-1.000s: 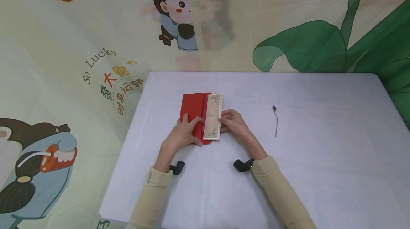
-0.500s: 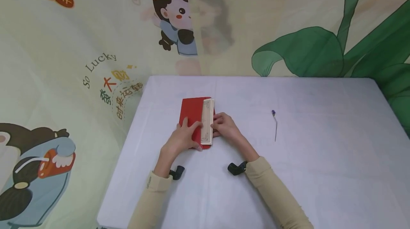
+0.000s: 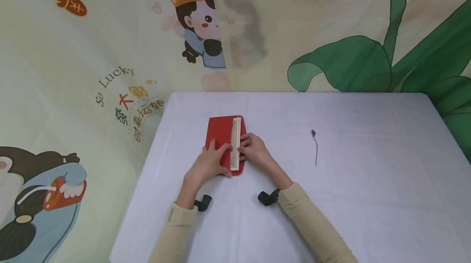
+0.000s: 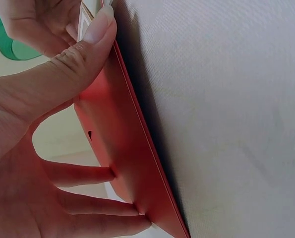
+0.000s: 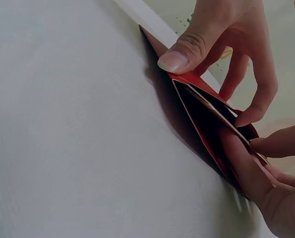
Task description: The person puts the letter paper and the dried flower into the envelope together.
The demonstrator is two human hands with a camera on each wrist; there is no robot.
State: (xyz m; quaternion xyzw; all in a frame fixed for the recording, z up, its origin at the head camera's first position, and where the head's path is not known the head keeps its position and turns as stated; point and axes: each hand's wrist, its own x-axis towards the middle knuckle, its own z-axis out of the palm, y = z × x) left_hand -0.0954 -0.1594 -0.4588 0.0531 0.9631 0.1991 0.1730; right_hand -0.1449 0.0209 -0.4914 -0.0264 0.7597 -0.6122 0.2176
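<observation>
A red envelope lies on the white table, its mouth towards the right. A cream card with printed corner ornaments sits mostly inside, a narrow strip showing. My left hand grips the envelope, thumb at its near edge and fingers spread over its top. In the right wrist view, the left index finger bends at the rim of the envelope. My right hand pinches the card's outer edge, thumb above. One of its fingers reaches under the card into the gaping mouth.
A dried flower stem with a small purple head lies to the right on the white table. Black wrist cameras stick out from both cuffs. A printed cloth hangs behind the table's far edge.
My right hand has moved left, sliding the card deeper into the envelope, so a thinner strip shows. My left hand keeps its hold on the envelope. The head view has tilted slightly up.
</observation>
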